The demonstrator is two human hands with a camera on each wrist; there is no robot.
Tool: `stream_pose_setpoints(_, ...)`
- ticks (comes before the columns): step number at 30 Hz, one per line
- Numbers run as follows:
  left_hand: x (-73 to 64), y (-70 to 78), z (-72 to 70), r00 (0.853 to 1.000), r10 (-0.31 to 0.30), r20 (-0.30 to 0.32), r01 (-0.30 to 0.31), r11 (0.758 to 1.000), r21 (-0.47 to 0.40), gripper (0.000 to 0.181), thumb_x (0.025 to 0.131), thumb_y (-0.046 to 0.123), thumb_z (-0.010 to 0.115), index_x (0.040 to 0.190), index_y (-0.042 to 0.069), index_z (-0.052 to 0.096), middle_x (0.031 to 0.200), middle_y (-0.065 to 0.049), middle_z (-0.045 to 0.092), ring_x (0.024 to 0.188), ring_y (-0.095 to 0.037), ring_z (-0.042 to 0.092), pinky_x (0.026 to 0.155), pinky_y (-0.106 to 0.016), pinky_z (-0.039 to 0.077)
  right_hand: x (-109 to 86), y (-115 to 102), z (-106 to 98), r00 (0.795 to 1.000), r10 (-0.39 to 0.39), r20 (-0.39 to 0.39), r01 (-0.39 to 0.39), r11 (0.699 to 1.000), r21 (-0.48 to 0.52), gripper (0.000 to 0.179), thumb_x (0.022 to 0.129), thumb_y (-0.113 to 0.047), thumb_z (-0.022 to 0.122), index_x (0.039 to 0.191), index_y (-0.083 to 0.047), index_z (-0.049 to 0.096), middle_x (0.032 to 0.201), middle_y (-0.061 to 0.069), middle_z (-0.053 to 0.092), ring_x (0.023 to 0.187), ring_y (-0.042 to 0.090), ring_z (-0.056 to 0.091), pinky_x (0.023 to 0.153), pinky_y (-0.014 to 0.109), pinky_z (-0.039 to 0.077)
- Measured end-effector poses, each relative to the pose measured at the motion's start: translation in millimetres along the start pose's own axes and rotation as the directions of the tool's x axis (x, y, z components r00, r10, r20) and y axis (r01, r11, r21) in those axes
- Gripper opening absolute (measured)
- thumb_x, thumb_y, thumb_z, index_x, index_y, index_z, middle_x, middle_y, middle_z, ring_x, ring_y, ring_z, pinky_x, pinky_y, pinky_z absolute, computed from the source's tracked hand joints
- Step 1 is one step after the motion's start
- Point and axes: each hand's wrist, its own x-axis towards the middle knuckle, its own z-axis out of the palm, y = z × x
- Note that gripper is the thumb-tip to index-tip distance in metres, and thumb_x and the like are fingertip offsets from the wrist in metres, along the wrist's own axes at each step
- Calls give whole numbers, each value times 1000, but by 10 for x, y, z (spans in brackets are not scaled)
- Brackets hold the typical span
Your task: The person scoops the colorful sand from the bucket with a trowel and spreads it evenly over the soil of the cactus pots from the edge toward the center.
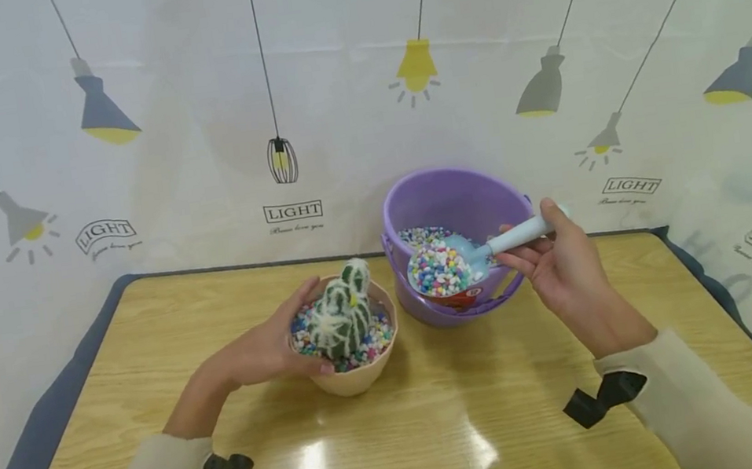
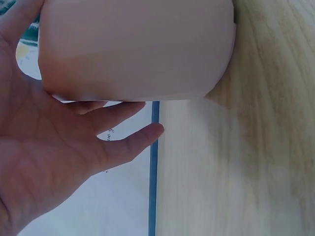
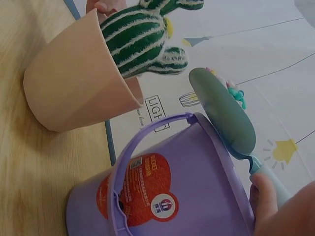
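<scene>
My right hand [image 1: 569, 264] grips the pale blue handle of a small scoop [image 1: 522, 233], level over the near rim of a purple bucket [image 1: 453, 197]. Colourful pebbles [image 1: 440, 267] heap in the scoop, and more lie inside the bucket. On the left, my left hand [image 1: 266, 352] holds the side of a peach flower pot [image 1: 352, 380], thumb near the front rim. A green cactus with white fuzzy ribs [image 1: 341, 322] stands in that pot among similar pebbles. In the left wrist view, some fingers [image 2: 130, 142] extend beside the pot wall [image 2: 138, 49].
The wooden table [image 1: 234, 459] carries both containers near its back edge. Behind it hangs a white cloth [image 1: 191, 132] printed with lamps. The bucket's purple handle [image 3: 142, 135] hangs down its front, across a red sticker [image 3: 147, 191].
</scene>
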Motion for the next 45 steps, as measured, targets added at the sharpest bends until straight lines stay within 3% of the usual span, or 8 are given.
stream_pose_setpoints(6, -22, 64, 40, 998, 67, -6, -67, 998, 6, 116, 72, 20, 84, 157, 17, 5, 155, -9, 28, 134, -34, 38, 113, -55, 29, -75, 60, -35, 1000, -1, 12, 1, 1000, 11, 56, 98, -33, 54, 141, -26, 19, 116, 21, 48, 95, 32, 69, 89, 49, 53)
stream_pose_setpoints(14, -144, 162, 237, 983, 118, -142, -111, 992, 58, 98, 74, 14, 76, 153, 16, 18, 145, -12, 32, 128, -31, 38, 106, -54, 36, -120, 109, -57, 1000, -21, 23, 20, 999, 25, 63, 98, -34, 55, 145, -25, 13, 113, 20, 50, 96, 33, 69, 84, 46, 56)
stream_pose_setpoints(20, -159, 186, 349, 975, -23, -219, 50, 992, 117, 108, 76, 31, 79, 156, 15, 8, 152, -24, 14, 136, -42, 24, 107, -65, 30, -157, 141, -83, 999, -45, -20, 47, 996, 75, 59, 98, -33, 56, 142, -23, 18, 109, 22, 54, 92, 35, 70, 78, 47, 58)
stream_pose_setpoints(24, -164, 219, 416, 956, -115, -269, 163, 973, 165, 129, 71, 50, 83, 156, 13, -7, 153, -27, 6, 134, -48, 30, 108, -63, 32, -191, 161, -97, 998, -52, -35, 55, 995, 87, 49, 98, -32, 56, 134, -20, 24, 107, 22, 54, 93, 35, 70, 79, 47, 58)
stream_pose_setpoints(28, -168, 244, 440, 947, -128, -296, 186, 967, 176, 131, 69, 49, 85, 156, 12, -6, 150, -27, 9, 130, -49, 36, 106, -60, 36, -233, 193, -120, 998, -47, -44, 50, 996, 71, 43, 98, -33, 56, 126, -17, 27, 103, 22, 55, 92, 35, 70, 81, 46, 57)
stream_pose_setpoints(36, -154, 242, 328, 975, -80, -210, 114, 981, 159, 126, 68, 37, 88, 157, 12, 2, 148, -29, 15, 131, -46, 32, 107, -64, 31, -274, 293, -117, 998, -45, -39, 47, 998, 44, 42, 98, -32, 56, 127, -17, 29, 99, 22, 60, 91, 32, 70, 80, 45, 58)
stream_pose_setpoints(43, -116, 224, 211, 993, -65, -96, 73, 994, 76, 128, 67, 28, 89, 157, 13, 0, 151, -27, 11, 133, -45, 29, 111, -62, 27, -303, 383, -98, 998, -60, -23, 60, 998, -22, 36, 101, -33, 49, 128, -15, 33, 92, 18, 62, 88, 30, 71, 77, 43, 59)
stream_pose_setpoints(45, -95, 218, 185, 998, -33, -59, 34, 999, 27, 124, 66, 23, 90, 157, 13, 6, 149, -25, 20, 131, -42, 35, 112, -60, 28, -309, 415, -100, 998, -67, -18, 66, 996, -51, 33, 103, -33, 46, 128, -15, 34, 88, 16, 64, 86, 29, 72, 75, 42, 59)
